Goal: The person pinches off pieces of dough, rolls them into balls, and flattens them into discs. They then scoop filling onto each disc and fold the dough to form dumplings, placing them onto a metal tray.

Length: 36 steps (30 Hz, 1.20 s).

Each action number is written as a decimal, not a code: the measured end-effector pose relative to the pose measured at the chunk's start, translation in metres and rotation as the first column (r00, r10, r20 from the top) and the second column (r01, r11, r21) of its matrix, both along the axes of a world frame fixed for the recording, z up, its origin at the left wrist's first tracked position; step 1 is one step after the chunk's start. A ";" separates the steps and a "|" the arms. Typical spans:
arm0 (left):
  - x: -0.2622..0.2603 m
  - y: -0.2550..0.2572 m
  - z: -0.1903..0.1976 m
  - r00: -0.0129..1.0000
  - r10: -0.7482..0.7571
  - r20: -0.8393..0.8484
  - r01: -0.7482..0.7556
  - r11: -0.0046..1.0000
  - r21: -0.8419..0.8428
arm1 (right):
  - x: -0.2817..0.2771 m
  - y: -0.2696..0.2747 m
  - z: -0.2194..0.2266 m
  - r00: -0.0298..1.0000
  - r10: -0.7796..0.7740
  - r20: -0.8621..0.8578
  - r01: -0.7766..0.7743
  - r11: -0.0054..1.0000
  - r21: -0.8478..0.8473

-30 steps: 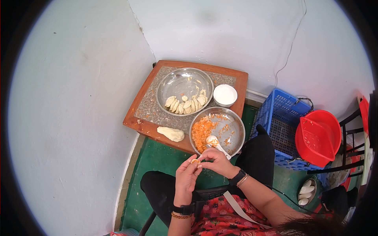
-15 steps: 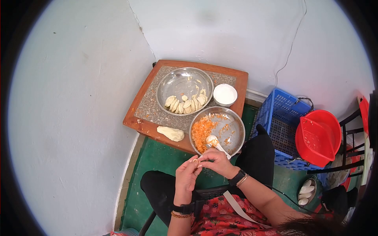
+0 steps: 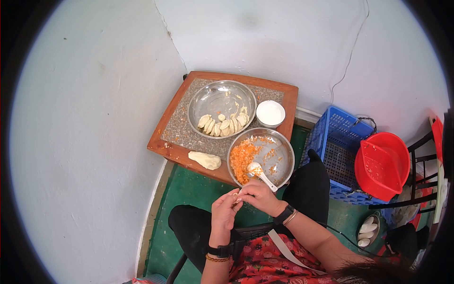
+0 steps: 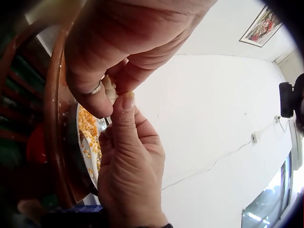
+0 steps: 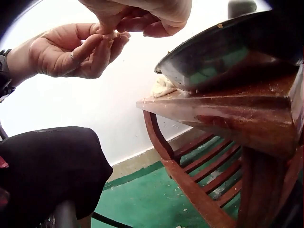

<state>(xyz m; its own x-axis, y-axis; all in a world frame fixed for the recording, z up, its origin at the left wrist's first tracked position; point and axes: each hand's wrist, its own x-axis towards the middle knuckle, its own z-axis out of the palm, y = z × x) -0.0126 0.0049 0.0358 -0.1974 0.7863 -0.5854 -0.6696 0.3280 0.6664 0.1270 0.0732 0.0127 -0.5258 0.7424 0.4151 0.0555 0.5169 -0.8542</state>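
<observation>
Between both hands, in front of the table, is a small dumpling, its pale dough mostly hidden by fingers. My left hand, with a ring on one finger, holds it from the left. From the other side, my right hand pinches its edge between thumb and fingers. Just beyond the hands stands a steel bowl with chopped orange and white filling. A white spoon leans in that bowl. Farther back, a larger steel basin holds several finished dumplings along its near side.
A lump of dough lies on the near edge of the wood-framed table. A white-filled bowl stands at the right. Beside the table are a blue crate and a red basin. Walls close off the left and back.
The right fingers have shifted slightly along the dumpling's edge. Orange filling showed in the dough a second ago; now it is covered in the head view. The bowls stay put.
</observation>
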 end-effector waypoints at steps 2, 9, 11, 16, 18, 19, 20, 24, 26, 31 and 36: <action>0.000 0.000 0.000 1.000 -0.009 -0.008 0.008 1.000 -0.007 | 0.000 0.000 0.000 1.000 0.013 0.004 -0.014 0.999 0.047; -0.006 -0.001 -0.002 0.996 -0.080 -0.042 0.078 0.996 -0.040 | 0.001 -0.003 0.010 0.996 0.074 0.046 -0.070 0.994 -0.078; -0.007 -0.002 -0.003 0.996 -0.085 -0.040 0.084 0.995 -0.046 | 0.001 -0.003 0.012 0.997 0.064 0.042 -0.059 0.993 -0.106; -0.006 0.000 0.008 0.997 -0.074 -0.016 0.073 0.996 -0.053 | 0.001 0.000 0.004 0.997 0.066 0.034 -0.065 0.997 -0.028; -0.007 0.000 0.004 0.998 -0.065 -0.005 0.065 0.997 -0.028 | 0.002 0.001 0.000 0.997 0.070 0.040 -0.069 0.997 -0.025; -0.007 0.000 0.001 0.998 -0.061 0.001 0.061 0.998 -0.016 | 0.002 0.001 -0.001 0.996 0.072 0.043 -0.071 0.997 -0.023; -0.007 -0.001 -0.001 0.999 -0.052 0.002 0.052 0.999 -0.002 | 0.003 0.000 -0.002 0.997 0.062 0.041 -0.061 0.998 -0.028; -0.008 -0.001 0.000 0.998 -0.021 0.065 0.019 0.999 0.038 | 0.000 -0.001 -0.004 1.000 0.011 0.013 -0.010 0.998 -0.064; -0.007 0.000 0.003 0.991 0.003 0.131 -0.010 0.999 0.053 | -0.002 -0.002 -0.006 0.999 -0.033 -0.015 0.032 0.996 -0.083; 0.002 0.001 0.000 0.952 0.063 0.299 -0.095 0.991 0.093 | -0.005 -0.005 -0.005 0.988 -0.143 -0.052 0.138 0.987 -0.086; 0.008 0.001 0.005 0.976 0.069 0.209 -0.089 0.992 0.090 | -0.005 -0.006 -0.002 0.986 -0.159 -0.039 0.159 0.987 0.000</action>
<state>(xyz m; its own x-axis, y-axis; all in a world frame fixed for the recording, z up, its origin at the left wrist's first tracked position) -0.0043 0.0059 0.0412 -0.1452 0.8289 -0.5403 -0.8163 0.2082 0.5388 0.1220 0.0672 0.0109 -0.3844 0.8140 0.4356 0.1039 0.5070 -0.8557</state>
